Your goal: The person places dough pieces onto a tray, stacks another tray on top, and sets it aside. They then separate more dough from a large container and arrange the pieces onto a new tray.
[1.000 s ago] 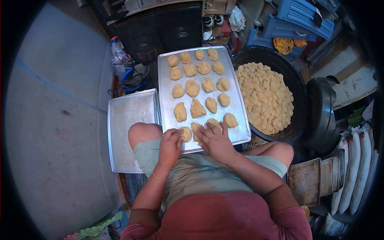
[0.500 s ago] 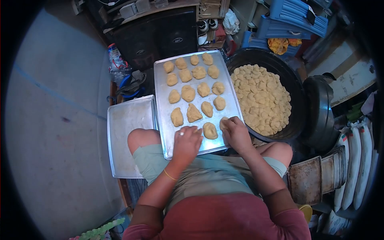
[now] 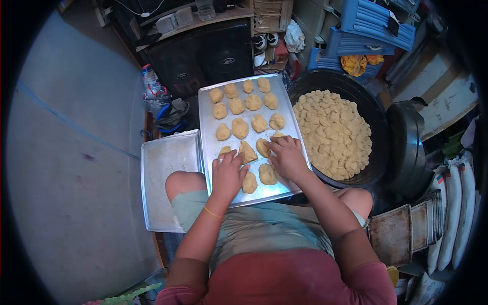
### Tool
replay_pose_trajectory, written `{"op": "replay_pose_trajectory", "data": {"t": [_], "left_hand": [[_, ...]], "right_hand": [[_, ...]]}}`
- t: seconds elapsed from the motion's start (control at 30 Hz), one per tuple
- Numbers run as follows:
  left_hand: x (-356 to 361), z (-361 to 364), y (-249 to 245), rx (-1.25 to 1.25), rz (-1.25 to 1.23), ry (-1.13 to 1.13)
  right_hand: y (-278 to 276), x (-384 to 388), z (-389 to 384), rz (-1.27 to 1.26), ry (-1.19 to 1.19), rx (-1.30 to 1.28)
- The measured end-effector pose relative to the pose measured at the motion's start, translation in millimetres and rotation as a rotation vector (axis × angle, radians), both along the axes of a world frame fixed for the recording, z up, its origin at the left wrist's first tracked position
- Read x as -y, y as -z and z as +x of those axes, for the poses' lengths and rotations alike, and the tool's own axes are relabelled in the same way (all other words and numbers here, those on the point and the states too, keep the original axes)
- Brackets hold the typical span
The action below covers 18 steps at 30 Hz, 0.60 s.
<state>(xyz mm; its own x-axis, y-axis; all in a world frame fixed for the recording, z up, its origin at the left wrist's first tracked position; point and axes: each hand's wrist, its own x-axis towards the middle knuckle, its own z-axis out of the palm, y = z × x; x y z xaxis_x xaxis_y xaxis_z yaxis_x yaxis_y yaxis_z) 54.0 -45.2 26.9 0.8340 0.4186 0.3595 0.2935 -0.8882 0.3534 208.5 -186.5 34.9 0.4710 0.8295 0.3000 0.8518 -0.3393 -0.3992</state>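
Observation:
A metal baking tray rests across the lap, carrying rows of pale yellow dough pieces. My left hand lies over the tray's lower left with fingers stretched forward. Its fingertips reach a triangular dough piece and partly cover another piece on the left. My right hand is spread over the right side, its fingertips touching an oval dough piece. One piece above its knuckles is mostly hidden. Below and between the hands sit two rounded pieces, one dimpled.
At right stands a large black tub heaped with dough lumps. Another tray lies on the left. Blackened trays and white sacks stand at lower right. Speakers and blue drawers are beyond.
Both hands have moved forward up the tray, from the nearest row to the row above. A dough piece formerly under my left hand now shows. The view has shifted slightly.

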Motion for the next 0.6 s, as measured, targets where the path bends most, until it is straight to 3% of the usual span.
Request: {"op": "replay_pose_trajectory", "data": {"t": [0.13,0.37,0.5,0.6], "left_hand": [[-16,20,16,-0.125,0.01,0.095],[-18,18,19,-0.084,-0.024,0.103],[-26,-8,18,0.001,-0.058,-0.068],[-36,-13,19,-0.039,-0.271,-0.119]], "right_hand": [[11,-16,2,-0.143,0.001,-0.007],[6,-13,-7,-0.051,0.049,0.066],[-1,-28,-12,0.083,-0.029,0.034],[3,-61,3,0.039,-0.008,0.043]]}}
